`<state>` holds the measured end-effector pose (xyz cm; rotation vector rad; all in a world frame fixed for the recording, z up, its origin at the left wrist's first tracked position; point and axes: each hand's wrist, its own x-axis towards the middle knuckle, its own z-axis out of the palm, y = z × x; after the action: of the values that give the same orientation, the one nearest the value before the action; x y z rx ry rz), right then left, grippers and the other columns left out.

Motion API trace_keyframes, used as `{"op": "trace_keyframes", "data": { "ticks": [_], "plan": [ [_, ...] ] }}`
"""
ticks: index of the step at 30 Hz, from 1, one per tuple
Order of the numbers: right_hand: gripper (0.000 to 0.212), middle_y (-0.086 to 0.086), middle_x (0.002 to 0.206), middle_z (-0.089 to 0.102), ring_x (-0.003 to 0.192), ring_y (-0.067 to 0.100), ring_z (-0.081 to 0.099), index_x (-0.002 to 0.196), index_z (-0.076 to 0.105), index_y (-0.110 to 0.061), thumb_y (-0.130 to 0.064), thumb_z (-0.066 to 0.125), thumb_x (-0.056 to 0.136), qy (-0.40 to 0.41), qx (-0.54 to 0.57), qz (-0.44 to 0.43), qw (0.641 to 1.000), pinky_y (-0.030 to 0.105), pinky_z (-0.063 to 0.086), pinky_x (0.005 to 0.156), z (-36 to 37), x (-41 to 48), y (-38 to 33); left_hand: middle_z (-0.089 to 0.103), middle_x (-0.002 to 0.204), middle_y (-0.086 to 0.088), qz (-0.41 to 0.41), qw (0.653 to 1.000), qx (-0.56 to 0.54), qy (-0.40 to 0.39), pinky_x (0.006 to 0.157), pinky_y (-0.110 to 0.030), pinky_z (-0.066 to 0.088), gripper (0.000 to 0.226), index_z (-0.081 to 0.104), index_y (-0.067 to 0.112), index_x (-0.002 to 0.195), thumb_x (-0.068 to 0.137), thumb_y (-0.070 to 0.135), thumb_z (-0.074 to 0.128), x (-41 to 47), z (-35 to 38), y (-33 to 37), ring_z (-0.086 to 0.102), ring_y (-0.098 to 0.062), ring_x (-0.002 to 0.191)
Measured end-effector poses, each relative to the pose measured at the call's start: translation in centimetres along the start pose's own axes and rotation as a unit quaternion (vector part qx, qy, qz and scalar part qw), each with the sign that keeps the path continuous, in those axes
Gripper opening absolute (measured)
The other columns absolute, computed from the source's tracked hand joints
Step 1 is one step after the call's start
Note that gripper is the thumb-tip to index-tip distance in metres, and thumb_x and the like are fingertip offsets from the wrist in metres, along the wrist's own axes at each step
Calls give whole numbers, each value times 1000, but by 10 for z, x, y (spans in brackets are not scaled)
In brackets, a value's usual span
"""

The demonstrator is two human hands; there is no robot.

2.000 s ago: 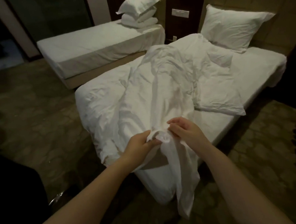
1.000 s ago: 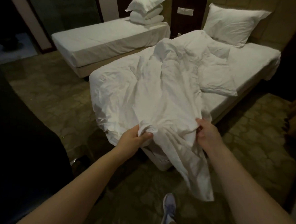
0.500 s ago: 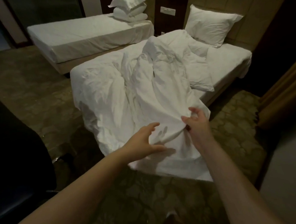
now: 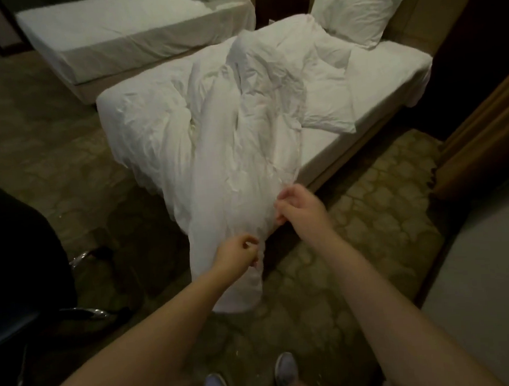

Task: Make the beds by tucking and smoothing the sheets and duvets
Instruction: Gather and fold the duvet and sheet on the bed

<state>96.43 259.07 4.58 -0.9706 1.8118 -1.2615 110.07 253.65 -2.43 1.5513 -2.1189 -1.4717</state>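
I see the white duvet (image 4: 230,141) lying crumpled along the near bed (image 4: 388,76). Its lower end hangs over the foot corner, down to the patterned carpet (image 4: 367,231). My left grip (image 4: 236,254) is low on this hanging end, with the fingers curled and pinching a fold of the cloth. My right grip (image 4: 299,206) is a little higher and to the right, at the side edge of the same hanging part. Its fingers are bent around that edge (the picture is somewhat blurred there, but the cloth seems to pass between thumb and fingers). So the hanging end lies between the two grips and touches both, while most of the duvet is farther away, on the mattress. A pillow (image 4: 358,8) leans at the head of the near bed, and a second pillow (image 4: 331,100) lies flat just beside the duvet. The far bed (image 4: 115,32) stands behind, with its sheet flat. My shoes (image 4: 286,368) show at the lower border.
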Motion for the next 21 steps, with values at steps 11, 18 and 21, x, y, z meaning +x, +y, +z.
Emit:
{"op": "trace_keyframes", "data": {
  "ticks": [11, 18, 21],
  "plan": [
    [4, 4, 74, 64, 64, 9, 60, 89, 60, -12, -14, 58, 92, -34, -2, 71, 997, 31, 53, 72, -48, 59, 49, 66, 77, -2, -7, 998, -35, 48, 84, -34, 54, 17, 67, 12, 103, 95, 14, 51, 51, 18, 50, 65, -17, 77],
    [11, 0, 73, 63, 67, 12, 58, 84, 61, -17, -17, 55, 94, -20, -33, 118, 992, 35, 53, 77, -68, 131, 63, 66, 73, -1, 7, 992, -90, 85, 80, -33, 55, 15, 67, 18, 91, 94, 14, 53, 106, 10, 79, 65, -16, 73],
    [9, 0, 74, 62, 70, 13, 58, 87, 61, -16, -18, 55, 94, -38, -53, 140, 988, 33, 52, 77, -56, 178, 66, 66, 71, 0, 1, 989, -106, 104, 78, -34, 54, 15, 66, 19, 88, 93, 15, 53, 145, -3, 81, 64, -15, 70]
  ]
}}
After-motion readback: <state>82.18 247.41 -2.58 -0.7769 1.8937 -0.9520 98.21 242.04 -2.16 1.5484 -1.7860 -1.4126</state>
